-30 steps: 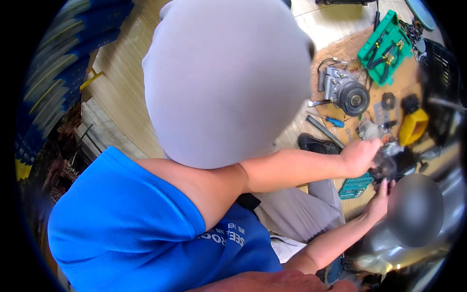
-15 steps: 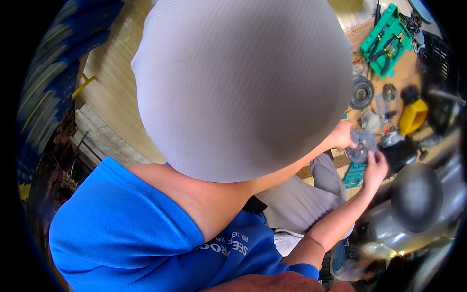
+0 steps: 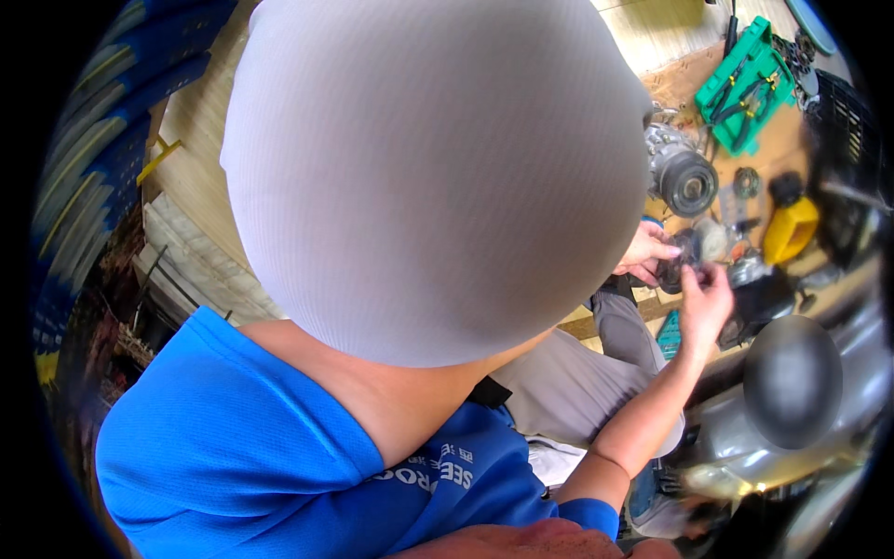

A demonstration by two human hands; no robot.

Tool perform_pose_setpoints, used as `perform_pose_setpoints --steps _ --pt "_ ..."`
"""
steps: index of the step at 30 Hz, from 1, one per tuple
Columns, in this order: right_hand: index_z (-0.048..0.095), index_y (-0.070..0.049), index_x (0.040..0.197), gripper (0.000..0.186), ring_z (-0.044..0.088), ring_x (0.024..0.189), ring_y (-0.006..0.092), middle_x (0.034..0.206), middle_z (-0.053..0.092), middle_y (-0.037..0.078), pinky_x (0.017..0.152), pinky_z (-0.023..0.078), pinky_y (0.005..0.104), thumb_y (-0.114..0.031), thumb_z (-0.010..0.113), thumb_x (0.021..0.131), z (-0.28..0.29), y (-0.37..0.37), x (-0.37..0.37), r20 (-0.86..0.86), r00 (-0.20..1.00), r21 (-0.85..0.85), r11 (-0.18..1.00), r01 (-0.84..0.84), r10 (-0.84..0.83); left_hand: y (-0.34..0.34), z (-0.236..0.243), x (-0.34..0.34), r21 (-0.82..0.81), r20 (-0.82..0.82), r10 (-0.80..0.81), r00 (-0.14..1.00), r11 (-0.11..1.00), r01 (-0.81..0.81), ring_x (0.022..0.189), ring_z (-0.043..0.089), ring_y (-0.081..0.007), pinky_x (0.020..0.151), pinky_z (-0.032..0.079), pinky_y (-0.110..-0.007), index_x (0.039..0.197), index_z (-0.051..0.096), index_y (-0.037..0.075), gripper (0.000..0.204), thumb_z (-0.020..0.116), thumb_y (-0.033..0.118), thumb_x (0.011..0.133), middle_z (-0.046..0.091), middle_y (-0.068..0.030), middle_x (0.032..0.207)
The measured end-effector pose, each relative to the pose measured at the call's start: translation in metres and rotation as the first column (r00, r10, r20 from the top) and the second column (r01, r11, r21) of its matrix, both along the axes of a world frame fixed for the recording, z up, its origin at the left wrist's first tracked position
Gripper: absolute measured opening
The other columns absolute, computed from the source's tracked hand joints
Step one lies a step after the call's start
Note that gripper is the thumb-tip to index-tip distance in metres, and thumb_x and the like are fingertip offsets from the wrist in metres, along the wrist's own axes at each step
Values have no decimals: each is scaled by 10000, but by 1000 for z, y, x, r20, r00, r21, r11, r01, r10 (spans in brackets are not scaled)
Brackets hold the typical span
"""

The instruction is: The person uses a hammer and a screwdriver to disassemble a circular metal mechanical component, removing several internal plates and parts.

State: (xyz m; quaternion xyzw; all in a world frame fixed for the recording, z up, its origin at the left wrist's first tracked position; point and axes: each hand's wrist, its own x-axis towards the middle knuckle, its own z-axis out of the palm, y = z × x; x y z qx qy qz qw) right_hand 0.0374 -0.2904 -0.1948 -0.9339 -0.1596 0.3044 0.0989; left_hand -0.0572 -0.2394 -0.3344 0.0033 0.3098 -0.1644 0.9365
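My left hand (image 3: 647, 253) grips a dark round disc-shaped metal part (image 3: 677, 270) from its left side, thumb on top. On its near right side the fingers of my right hand (image 3: 705, 306) are closed on the rim. The disc is tilted, so its face shows narrow and partly covered by fingers. Just beyond the hands lies a silver metal machine unit (image 3: 666, 149) with a black grooved pulley (image 3: 691, 184). A whitish round part (image 3: 712, 239) sits right beside the disc. Much of my left forearm is hidden behind a large pale grey rounded surface (image 3: 428, 177).
On the brown work surface (image 3: 778, 154) are a green tool case (image 3: 751, 47) with pliers, a small dark ring (image 3: 747, 182) and a yellow bottle (image 3: 790, 231) with a black cap. A black crate (image 3: 849, 116) stands at far right. A teal tray (image 3: 669, 337) lies below my hands.
The disc has turned from nearly face-on to a steep tilt, and both hands have shifted slightly left. The grey surface moved left, uncovering the silver unit behind the pulley.
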Motion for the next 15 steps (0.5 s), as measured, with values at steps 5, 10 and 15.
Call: perform_pose_setpoints --steps 5,10,15 --pt "623 40 942 250 584 682 196 788 614 117 659 489 327 -108 740 778 -2 15 -20 50 993 10 994 -107 106 10 -7 -13 -141 83 43 996 990 -31 910 640 -244 751 543 -424 1284 428 79 407 600 172 926 596 -99 1094" --pt "624 32 978 321 584 698 249 830 600 136 660 489 354 -125 776 742 13 37 -45 97 985 -4 990 -144 144 9 -23 -12 -188 241 -10 971 981 57 917 623 -151 707 514 -341 1242 511 148 366 632 248 911 630 -9 1041" --pt "621 13 1130 404 578 756 150 916 617 69 697 485 274 -69 757 757 51 12 -37 -179 961 213 946 245 -209 16 -34 -11 -251 353 -90 931 950 187 780 658 -148 600 554 -302 1193 538 146 352 667 242 879 661 -63 972"
